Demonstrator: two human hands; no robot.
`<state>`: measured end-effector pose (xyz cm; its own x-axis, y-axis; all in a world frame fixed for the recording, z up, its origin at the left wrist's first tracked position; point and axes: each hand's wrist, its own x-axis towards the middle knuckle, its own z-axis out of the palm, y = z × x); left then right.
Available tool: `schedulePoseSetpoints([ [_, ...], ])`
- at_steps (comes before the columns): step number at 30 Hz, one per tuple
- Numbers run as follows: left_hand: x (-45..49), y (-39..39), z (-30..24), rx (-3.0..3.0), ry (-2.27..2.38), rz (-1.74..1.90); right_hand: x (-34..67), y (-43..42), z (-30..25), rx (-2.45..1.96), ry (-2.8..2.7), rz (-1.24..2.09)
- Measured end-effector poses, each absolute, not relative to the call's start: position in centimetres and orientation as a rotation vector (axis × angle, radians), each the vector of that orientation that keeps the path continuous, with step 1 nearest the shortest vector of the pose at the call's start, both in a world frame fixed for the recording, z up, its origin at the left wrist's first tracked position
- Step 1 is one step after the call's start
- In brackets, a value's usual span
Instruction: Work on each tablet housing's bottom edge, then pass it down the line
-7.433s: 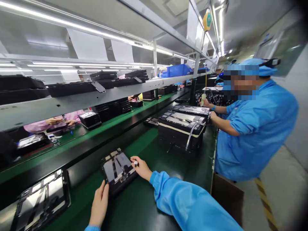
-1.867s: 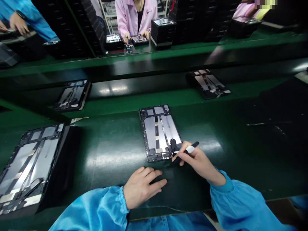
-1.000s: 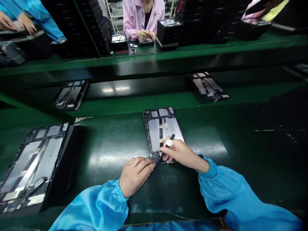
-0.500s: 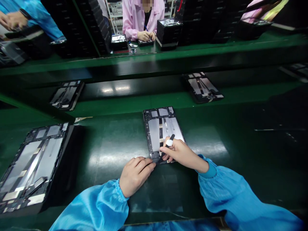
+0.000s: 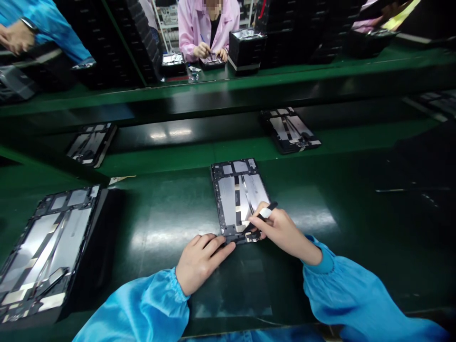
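Observation:
An opened tablet (image 5: 226, 199) lies face down on the dark green bench in front of me, showing its grey inner plates and ribbon cables. My left hand (image 5: 203, 259) rests flat with fingers stretched, their tips touching the tablet's near left corner. In my right hand (image 5: 274, 222) is a slim black pen-like tool (image 5: 273, 205) with a white band, pinched between thumb and fingers. Its dark tip points down-left to the lower part of the tablet, by the end of the ribbon cable (image 5: 238, 197). Whether the tip touches is too small to tell.
A similar opened tablet (image 5: 50, 247) lies on a dark block at the left. Beyond the bench, more tablets (image 5: 290, 130) sit on a dark strip. Dark stacks (image 5: 247, 52) stand on the far shelf, where a person in pink (image 5: 188, 28) works. A green post (image 5: 53, 156) slants in from the left.
My right hand has moved slightly right, and its tool now leans flatter, with the tip higher on the tablet. My left fingers have spread a little. Tablets on the far strip have shifted left.

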<state>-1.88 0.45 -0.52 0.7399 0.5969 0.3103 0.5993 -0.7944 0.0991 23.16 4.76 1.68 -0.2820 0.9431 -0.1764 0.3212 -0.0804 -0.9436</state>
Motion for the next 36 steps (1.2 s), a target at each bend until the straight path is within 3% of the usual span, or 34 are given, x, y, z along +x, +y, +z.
schedulePoseSetpoints([
  [6,-1.9,0.5,-0.7,-2.952,-1.023,-0.582,24.1,3.8,2.1,-1.395,-1.813,1.198],
  [15,-1.8,0.5,-1.3,-2.897,-1.049,-0.641,24.0,4.0,1.0,-1.36,-1.645,1.34],
  [36,0.6,0.0,-0.5,-2.851,-1.189,-0.387,23.7,3.9,1.7,-1.397,-1.735,1.199],
])
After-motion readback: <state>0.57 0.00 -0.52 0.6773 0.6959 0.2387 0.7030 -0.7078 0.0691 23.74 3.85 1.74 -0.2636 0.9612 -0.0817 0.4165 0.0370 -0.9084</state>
